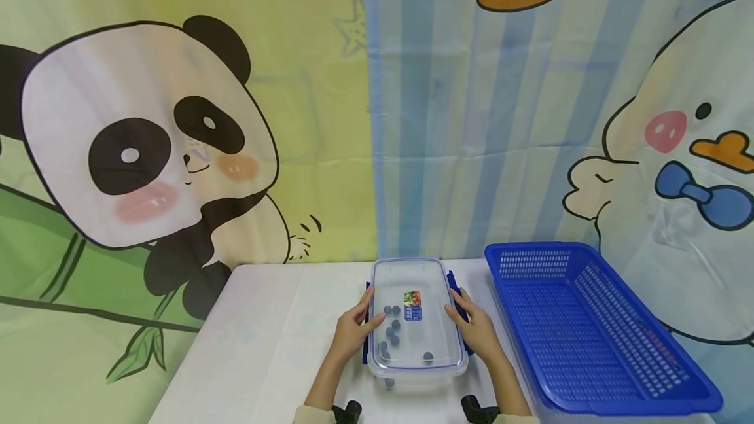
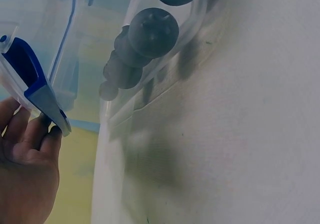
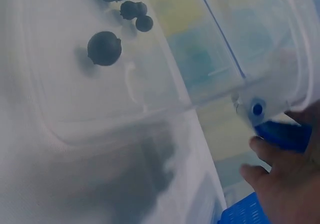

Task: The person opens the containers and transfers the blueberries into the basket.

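Observation:
A clear plastic food container [image 1: 412,382] with a blue-rimmed lid [image 1: 438,335] stands on the white table between my hands. Several dark grey balls [image 1: 395,324] show through it, lying on its bottom. My left hand [image 1: 349,331] grips the lid's left edge, thumb over the top and fingers at a blue latch [image 2: 31,66] that sticks outward. On the opposite edge, my right hand [image 1: 480,332] has its thumb on the lid and its fingers by the other blue latch [image 3: 285,135], also swung out.
A large blue perforated basket [image 1: 536,264] stands to the right of the container. White table [image 1: 265,339] surface extends to the left. Behind the table hangs a curtain [image 1: 436,116] printed with cartoon animals. Black wrist devices [image 1: 349,412] show at the near edge.

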Action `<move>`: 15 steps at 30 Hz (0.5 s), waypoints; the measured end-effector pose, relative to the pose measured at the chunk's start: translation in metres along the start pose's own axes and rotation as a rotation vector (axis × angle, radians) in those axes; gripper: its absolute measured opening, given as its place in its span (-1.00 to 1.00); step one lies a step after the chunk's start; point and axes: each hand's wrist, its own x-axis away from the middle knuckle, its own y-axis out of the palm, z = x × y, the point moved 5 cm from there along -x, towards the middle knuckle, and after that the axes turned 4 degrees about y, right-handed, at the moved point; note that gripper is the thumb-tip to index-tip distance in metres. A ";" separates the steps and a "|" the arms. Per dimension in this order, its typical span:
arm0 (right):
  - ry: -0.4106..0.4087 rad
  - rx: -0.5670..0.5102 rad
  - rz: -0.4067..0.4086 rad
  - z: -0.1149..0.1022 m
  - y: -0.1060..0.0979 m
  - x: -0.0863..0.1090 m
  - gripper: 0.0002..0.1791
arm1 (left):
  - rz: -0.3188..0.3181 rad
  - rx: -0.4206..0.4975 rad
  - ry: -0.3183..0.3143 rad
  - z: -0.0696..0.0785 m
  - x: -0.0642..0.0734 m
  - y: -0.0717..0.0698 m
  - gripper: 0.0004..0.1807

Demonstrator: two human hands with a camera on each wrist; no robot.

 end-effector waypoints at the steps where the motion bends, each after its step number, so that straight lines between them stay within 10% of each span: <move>1: 0.005 0.025 -0.001 -0.002 0.001 0.000 -0.35 | 0.000 -0.002 0.001 0.000 0.000 0.000 -0.32; 15: 0.052 -0.101 -0.074 -0.011 0.013 0.005 -0.15 | 0.052 -0.036 -0.023 0.000 0.002 0.005 -0.27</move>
